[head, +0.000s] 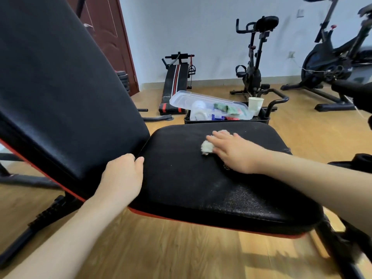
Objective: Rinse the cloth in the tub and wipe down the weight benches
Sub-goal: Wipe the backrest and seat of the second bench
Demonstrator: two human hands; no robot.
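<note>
Weight bench (201, 188): black textured padding with red edge trim, on a black frame over a wood-look floor (181, 248).

1. Backrest (60, 87): raised at a slant, up and left of the left grip. No lettering visible.
2. Left grip (122, 176): bare hand at the seam where the backrest meets the seat pad (231, 202). Its fingers are curled down into that gap and hold the bench there.
3. Cloth (207, 148): small, whitish and bunched, lying on the seat pad. It sits under and just left of the right grip's fingertips, well apart from the left grip.
4. Right grip (235, 152): bare hand, fingers straight and together, laid flat on the cloth and pressing it to the pad. Nothing is pinched. A small mark on the pad by the wrist is too blurred to read.

Beyond both grips, along the far wall:
5. Door (108, 27): dark red-brown, with stacked weight plates (123, 79) at its foot.
6. Sit-up board (175, 81): black with red and white stripes. Its white lettering is too small to read.
7. Clear tub (181, 99): tilted in a black tray, straight past the right grip. The mixed contents inside are indistinct.
8. Paper cup (255, 105): white, upright, just right of the tub.
9. Exercise bike (253, 63): black, upright.
10. Spin bike (330, 57): black, farthest right.
</note>
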